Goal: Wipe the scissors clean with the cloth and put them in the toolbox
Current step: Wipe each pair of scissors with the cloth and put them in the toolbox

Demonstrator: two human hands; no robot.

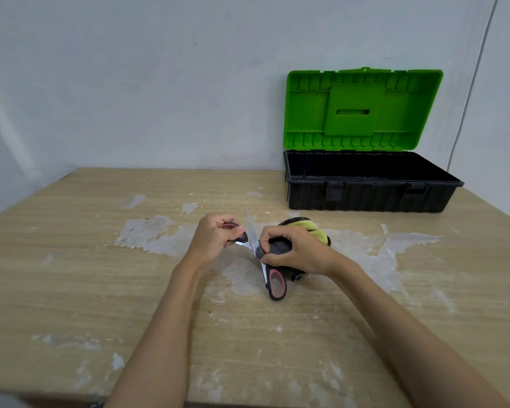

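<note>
The tabletop [71, 260] was of pale wood-grain laminate, worn and marked with whitish scraped patches, the largest spread across its middle. It was set into a corner of plain grey-white walls [130, 83], and a thin cable [471, 83] was seen running down the wall at the far right.

The toolbox [368, 187] was placed at the far right of the tabletop, against the wall, its black tub open and its green lid [362, 110] raised upright behind it.

The scissors [262, 260] were held open above the middle of the tabletop, well apart from the toolbox. One handle was gripped by the left hand [212, 240], its fingers curled tight around it. The other handle, black with a pink rim, pointed toward the near edge and was left free. The cloth [280, 247], dark grey with a yellow part bunched behind, was pinched by the fingers of the right hand [295, 254] and pressed around a blade near the pivot. One bare blade tip pointed toward the far wall.
</note>
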